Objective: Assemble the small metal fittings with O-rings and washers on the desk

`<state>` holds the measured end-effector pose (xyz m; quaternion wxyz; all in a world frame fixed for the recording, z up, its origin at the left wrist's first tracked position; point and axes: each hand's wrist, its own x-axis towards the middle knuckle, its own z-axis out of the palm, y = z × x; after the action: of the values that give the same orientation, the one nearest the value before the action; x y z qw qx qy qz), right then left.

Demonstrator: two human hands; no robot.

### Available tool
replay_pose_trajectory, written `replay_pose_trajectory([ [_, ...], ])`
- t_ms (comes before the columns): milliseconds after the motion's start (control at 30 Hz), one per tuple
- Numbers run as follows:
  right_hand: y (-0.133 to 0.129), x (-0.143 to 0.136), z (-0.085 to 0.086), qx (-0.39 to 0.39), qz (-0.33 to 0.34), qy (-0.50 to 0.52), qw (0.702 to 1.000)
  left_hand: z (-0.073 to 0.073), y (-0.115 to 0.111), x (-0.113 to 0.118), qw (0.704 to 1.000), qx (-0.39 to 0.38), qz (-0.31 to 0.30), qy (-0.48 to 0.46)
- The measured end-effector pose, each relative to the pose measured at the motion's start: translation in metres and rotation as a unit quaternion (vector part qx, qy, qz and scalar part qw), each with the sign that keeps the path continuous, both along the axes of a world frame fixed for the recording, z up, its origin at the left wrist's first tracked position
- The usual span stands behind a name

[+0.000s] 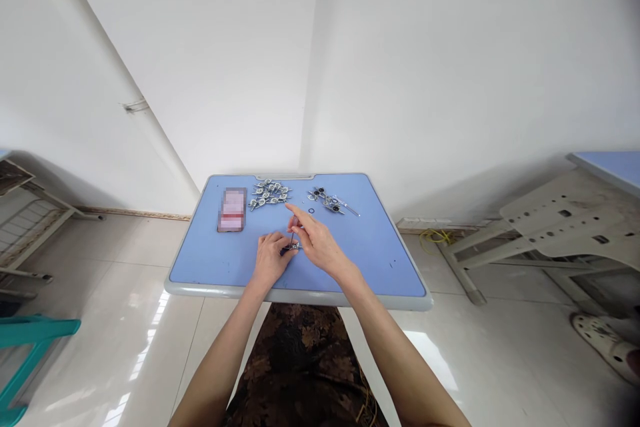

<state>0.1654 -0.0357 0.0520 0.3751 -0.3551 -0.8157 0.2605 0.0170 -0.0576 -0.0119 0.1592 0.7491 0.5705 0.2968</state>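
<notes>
On the blue table (pixel 210 267), my left hand (pixel 271 255) is closed on a small metal part (pixel 295 247), pressing it near the tabletop. Above it, my right hand (pixel 316 240) grips a screwdriver (pixel 292 237), its thin shaft pointing down at the part. The right index finger stretches out past the handle, and most of the handle is hidden by the fingers. Beyond my hands lies a pile of similar metal parts (pixel 270 192). To its right is a second, looser group of metal parts with dark round pieces (pixel 327 200).
A phone with a blurred screen (pixel 233 210) rests at the table's left. A small dark ring (pixel 311 211) lies near the right group, beside a thin clear strip (pixel 349 205). A white wall (pixel 400 67) stands behind; a teal stool (pixel 40 330) is at lower left.
</notes>
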Motion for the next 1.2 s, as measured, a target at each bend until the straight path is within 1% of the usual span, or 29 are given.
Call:
replay_pose_trajectory([
  [133, -0.001, 0.002, -0.005, -0.014, 0.004, 0.026, 1.000, 0.000, 0.000, 0.000, 1.000, -0.004, 0.000, -0.002],
  [300, -0.001, 0.007, -0.011, -0.018, -0.009, 0.090, 0.996, 0.000, 0.000, 0.000, 1.000, -0.019, -0.001, 0.002],
  [467, 0.003, 0.016, -0.011, -0.014, -0.043, 0.142, 0.989, 0.000, 0.000, 0.000, 1.000, -0.022, 0.002, 0.007],
  [567, 0.005, 0.021, -0.012, -0.008, -0.056, 0.138, 0.989, 0.000, 0.000, 0.000, 1.000, -0.018, 0.000, 0.001],
  [967, 0.006, 0.018, -0.019, -0.033, -0.037, 0.139, 0.989, 0.001, 0.000, 0.000, 1.000, -0.027, 0.001, -0.012],
  [1200, 0.007, 0.018, -0.019, -0.031, -0.047, 0.128, 0.990, 0.001, 0.000, 0.000, 1.000, -0.028, 0.003, -0.014],
])
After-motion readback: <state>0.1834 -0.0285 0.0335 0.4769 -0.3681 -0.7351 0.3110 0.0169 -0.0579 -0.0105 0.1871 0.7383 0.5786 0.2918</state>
